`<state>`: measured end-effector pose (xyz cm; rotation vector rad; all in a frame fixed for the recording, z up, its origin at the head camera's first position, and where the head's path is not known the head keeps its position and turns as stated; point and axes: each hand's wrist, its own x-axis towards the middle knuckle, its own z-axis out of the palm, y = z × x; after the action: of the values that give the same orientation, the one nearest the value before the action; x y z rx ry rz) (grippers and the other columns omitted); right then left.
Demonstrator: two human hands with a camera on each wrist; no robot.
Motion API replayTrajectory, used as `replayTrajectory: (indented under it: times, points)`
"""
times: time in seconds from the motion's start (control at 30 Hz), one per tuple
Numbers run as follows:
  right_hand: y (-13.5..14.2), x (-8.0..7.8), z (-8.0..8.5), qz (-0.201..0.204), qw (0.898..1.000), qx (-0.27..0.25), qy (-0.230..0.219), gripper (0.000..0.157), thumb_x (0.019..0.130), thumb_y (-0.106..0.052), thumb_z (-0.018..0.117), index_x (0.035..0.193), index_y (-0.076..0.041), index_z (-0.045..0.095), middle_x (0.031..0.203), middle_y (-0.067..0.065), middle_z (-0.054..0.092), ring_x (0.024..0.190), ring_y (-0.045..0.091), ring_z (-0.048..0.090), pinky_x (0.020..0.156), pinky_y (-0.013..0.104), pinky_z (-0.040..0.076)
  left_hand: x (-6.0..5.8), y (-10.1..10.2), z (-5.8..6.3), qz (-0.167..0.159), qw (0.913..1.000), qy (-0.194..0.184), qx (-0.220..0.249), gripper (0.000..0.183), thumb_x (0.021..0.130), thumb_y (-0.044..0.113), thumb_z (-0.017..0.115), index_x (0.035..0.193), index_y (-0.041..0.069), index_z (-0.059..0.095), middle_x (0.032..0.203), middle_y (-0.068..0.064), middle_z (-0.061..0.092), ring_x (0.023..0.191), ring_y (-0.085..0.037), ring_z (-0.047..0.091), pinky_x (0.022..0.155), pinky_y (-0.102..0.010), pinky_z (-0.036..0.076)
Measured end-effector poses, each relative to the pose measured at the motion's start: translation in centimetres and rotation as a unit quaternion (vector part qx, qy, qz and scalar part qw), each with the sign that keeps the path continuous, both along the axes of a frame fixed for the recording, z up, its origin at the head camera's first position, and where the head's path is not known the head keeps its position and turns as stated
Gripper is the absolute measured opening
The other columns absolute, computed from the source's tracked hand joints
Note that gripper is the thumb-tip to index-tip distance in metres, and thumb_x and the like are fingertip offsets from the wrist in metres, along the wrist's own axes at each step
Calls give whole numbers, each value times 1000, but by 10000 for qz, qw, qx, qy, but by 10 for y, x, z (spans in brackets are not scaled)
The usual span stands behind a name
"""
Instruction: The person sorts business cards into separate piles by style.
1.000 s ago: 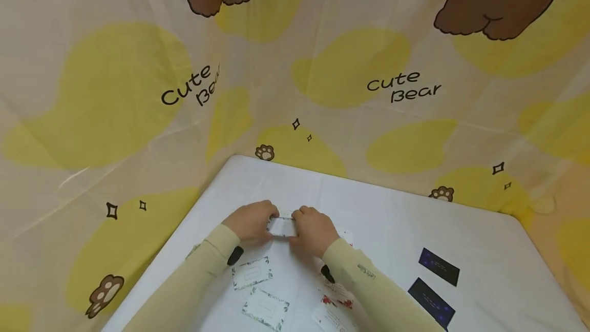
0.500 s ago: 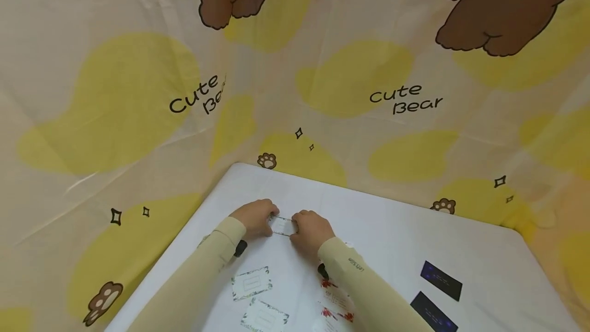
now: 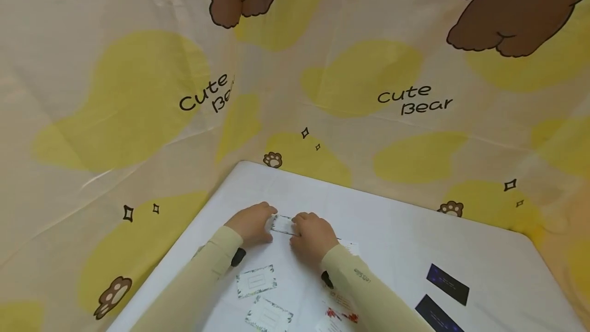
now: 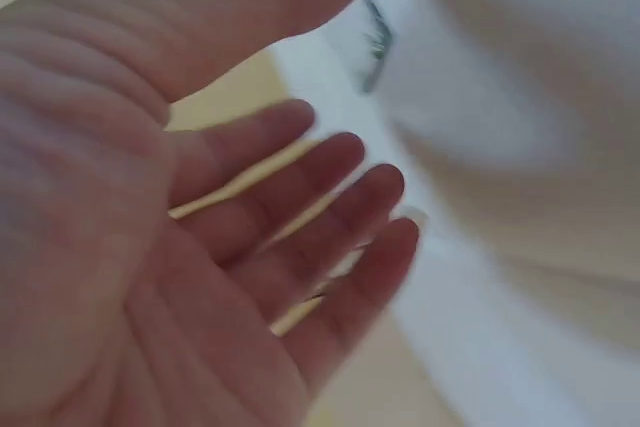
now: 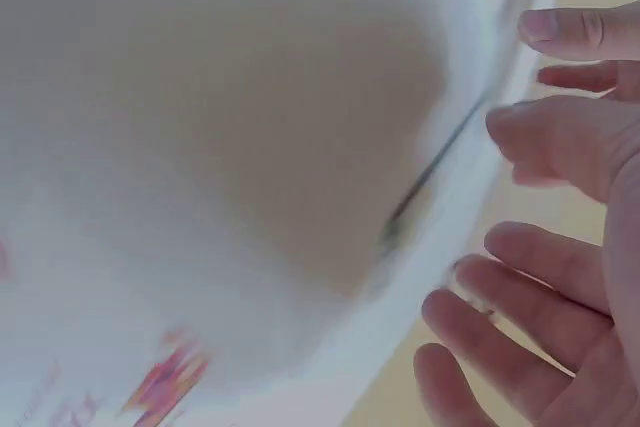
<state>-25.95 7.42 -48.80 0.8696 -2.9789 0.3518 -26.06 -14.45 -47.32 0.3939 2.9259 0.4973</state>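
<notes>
Left hand (image 3: 252, 223), right hand (image 3: 315, 237) and card (image 3: 283, 225) have shifted slightly toward the far-left corner of the desk (image 3: 392, 229), the card between them, each grip loose and wide, so an uneven nudge from either side could skew it.

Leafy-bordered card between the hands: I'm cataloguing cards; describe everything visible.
A paper-like white rectangle edged in greenery, the leafy-bordered card faces the head camera, its print unreadable. It is between the left hand and right hand, whose fingers overlap its right end. Whether the left hand or white table touches it is unclear.
</notes>
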Motion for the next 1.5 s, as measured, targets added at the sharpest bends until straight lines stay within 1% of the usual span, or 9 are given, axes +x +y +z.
replayTrajectory:
  times: [0.13,0.23,0.33,0.4,0.6,0.73,0.9,1.13,1.5]
  points:
    - [-3,28,15,891,9957,226,120,55,90,-42,87,136,-17,73,136,-3,74,125,19,70,107,38,57,49,-4,17,192,9998,40,89,78,72,25,99,139,3,68,129,-12,71,115,-27,69,105,-49,56]
    - [-10,49,19,1423,9888,454,36,58,87,-45,89,136,-21,73,136,-8,74,126,14,69,108,35,55,85,-6,21,256,9996,-121,87,74,63,24,102,126,1,72,111,-8,70,95,-21,65,90,-47,58]
    - [-15,65,15,1524,9865,577,-132,54,86,-41,88,135,-24,73,134,-13,73,125,9,67,107,32,54,109,-6,15,183,9997,-171,16,66,60,21,99,117,1,72,100,-4,63,87,-18,55,78,-41,54]
    - [-18,71,11,1528,9863,599,-180,50,87,-38,87,133,-25,74,133,-14,73,123,8,67,104,31,54,116,-6,9,152,9996,-201,84,59,62,20,97,113,2,71,98,-3,59,87,-18,51,76,-39,52]
    - [-23,73,0,1673,9839,566,-269,42,88,-34,87,127,-28,75,128,-18,73,116,3,68,96,28,54,122,-9,2,302,9969,-488,538,46,67,11,96,103,4,69,91,-3,60,83,-19,52,74,-38,49]
    - [-26,73,-2,1822,9814,558,-228,42,87,-33,87,127,-28,75,125,-20,72,110,1,68,93,27,54,125,-8,-3,449,9968,-534,391,48,64,12,95,100,6,64,89,-4,55,81,-22,49,70,-40,47]
    - [-27,72,0,1875,9803,588,-209,47,85,-35,87,130,-29,74,126,-20,72,112,1,67,94,28,53,130,-4,-13,371,9992,-144,-1,52,59,15,92,96,8,56,90,-6,46,82,-24,43,67,-39,44]
    - [-26,71,3,1815,9808,681,-203,44,85,-37,86,127,-28,75,123,-18,72,112,3,66,93,29,53,135,2,-13,142,9980,566,-259,49,60,13,91,97,6,59,91,-5,41,83,-22,40,60,-34,39]
    - [-23,69,1,1951,9781,722,44,40,84,-42,85,120,-26,82,128,-13,72,111,6,66,88,26,52,137,1,-9,-129,9975,636,-277,46,60,9,87,95,5,59,85,-4,46,76,-20,41,65,-34,41]
